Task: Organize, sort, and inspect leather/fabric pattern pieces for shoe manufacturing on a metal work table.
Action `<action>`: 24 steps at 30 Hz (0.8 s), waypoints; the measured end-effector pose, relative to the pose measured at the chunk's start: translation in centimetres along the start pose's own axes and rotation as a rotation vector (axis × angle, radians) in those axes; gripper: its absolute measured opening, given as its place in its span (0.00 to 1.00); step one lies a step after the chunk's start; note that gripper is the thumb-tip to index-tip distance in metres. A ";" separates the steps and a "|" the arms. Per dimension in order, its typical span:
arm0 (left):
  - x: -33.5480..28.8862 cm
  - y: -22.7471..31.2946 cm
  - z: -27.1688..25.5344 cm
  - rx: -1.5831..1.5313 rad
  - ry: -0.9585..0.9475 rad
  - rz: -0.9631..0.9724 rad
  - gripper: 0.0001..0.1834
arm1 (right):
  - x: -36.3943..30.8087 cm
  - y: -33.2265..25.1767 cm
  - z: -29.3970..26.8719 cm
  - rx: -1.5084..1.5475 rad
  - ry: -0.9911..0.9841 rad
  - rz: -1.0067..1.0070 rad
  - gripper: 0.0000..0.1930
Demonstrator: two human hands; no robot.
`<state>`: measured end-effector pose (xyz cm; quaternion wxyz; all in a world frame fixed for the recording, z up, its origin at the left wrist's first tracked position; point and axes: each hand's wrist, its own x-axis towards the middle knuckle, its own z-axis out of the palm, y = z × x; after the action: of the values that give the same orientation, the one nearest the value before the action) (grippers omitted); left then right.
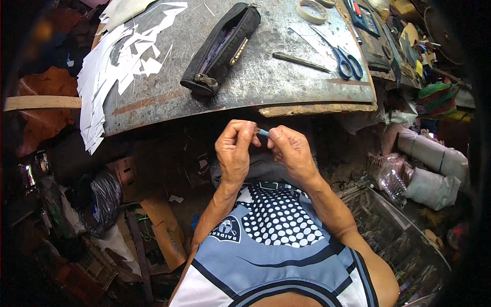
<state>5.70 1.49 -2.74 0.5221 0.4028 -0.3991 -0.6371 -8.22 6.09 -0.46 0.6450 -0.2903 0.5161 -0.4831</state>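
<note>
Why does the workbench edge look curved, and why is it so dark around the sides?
Head view: the fisheye lens bends the workbench edge and blackens the corners. Light falls on the metal top, with dull glare near the scissors; the clutter below lies in shadow. Both hands, left hand and right hand, look sharp.

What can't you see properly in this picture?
- Small light-blue thing in the head view: pinched between the left hand and right hand, whose fingers cover all but a sliver, so its kind cannot be told.
- Inside the open black fabric pencil case: too dark and narrow.
- Roll of pale tape: cut off by the top edge.
</note>
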 end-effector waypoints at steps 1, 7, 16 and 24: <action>0.2 0.2 -0.3 -0.018 0.035 0.007 0.08 | -0.2 0.2 -0.4 -0.001 0.001 0.000 0.17; 1.0 1.6 -2.5 -0.115 0.008 0.062 0.09 | -1.6 -0.1 -1.0 -0.008 0.084 -0.091 0.10; -0.3 0.3 -1.4 -0.038 -0.165 -0.010 0.11 | -0.9 -0.5 -1.1 -0.521 0.233 -0.308 0.09; -0.1 0.2 -0.7 -0.038 -0.241 -0.101 0.09 | -0.6 -1.2 -0.3 -0.722 0.190 -0.544 0.11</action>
<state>6.43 1.50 -2.79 0.4451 0.3332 -0.4260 -0.7137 -8.88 6.25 0.75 0.3023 -0.5755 0.6132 -0.4488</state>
